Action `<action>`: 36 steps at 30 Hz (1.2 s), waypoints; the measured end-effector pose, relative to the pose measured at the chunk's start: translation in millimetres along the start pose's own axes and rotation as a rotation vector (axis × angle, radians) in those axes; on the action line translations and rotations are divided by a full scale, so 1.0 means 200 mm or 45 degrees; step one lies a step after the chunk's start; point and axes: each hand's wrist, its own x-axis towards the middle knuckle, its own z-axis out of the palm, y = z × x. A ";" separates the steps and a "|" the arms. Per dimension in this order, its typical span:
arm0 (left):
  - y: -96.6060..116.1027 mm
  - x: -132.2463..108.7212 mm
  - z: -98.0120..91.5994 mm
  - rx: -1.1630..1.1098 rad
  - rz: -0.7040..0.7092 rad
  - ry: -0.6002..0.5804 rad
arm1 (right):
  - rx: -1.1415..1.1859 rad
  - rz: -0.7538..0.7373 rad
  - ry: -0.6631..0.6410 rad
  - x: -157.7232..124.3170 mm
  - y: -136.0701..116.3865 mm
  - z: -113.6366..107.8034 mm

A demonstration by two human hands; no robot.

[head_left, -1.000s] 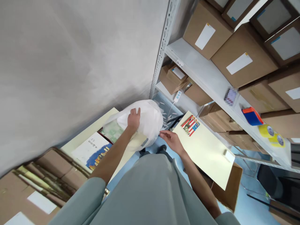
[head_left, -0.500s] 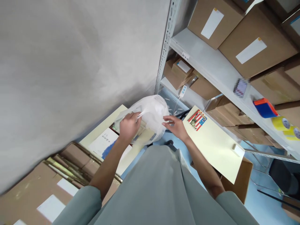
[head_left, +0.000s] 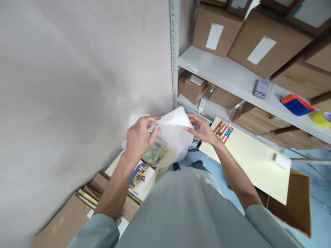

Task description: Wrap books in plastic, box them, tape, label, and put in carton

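A thin, see-through white plastic bag (head_left: 176, 137) hangs spread between my two hands, its rim stretched almost level. My left hand (head_left: 139, 137) pinches the rim at its left end between thumb and fingers. At the opposite end my right hand (head_left: 203, 129) has the rim between thumb and fingertips. Behind and below the film, a greenish printed item (head_left: 155, 153) shows blurred; whether it lies inside the bag or beyond it I cannot tell. A printed card with a yellow and blue city picture (head_left: 141, 177) lies below my left hand on a cream tabletop (head_left: 160, 174).
To the right, a cream board (head_left: 250, 158) carries a flag-and-statue card (head_left: 223, 132) and a small white block (head_left: 281, 161). An open carton (head_left: 292, 199) stands beneath it. Metal shelving (head_left: 214, 63) holds cartons and yellow tape (head_left: 320, 118). Flattened cardboard (head_left: 64, 220) leans lower left, along the wall.
My right hand, earlier beside the bag with fingers apart, now grips its rim. The bag's edge is pulled out straight between both hands. The view has shifted, showing more of the city card.
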 end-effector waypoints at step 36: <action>1.54 -0.02 2.06 -0.186 0.676 -0.788 | 0.001 0.796 0.844 -2.15 0.91 -2.07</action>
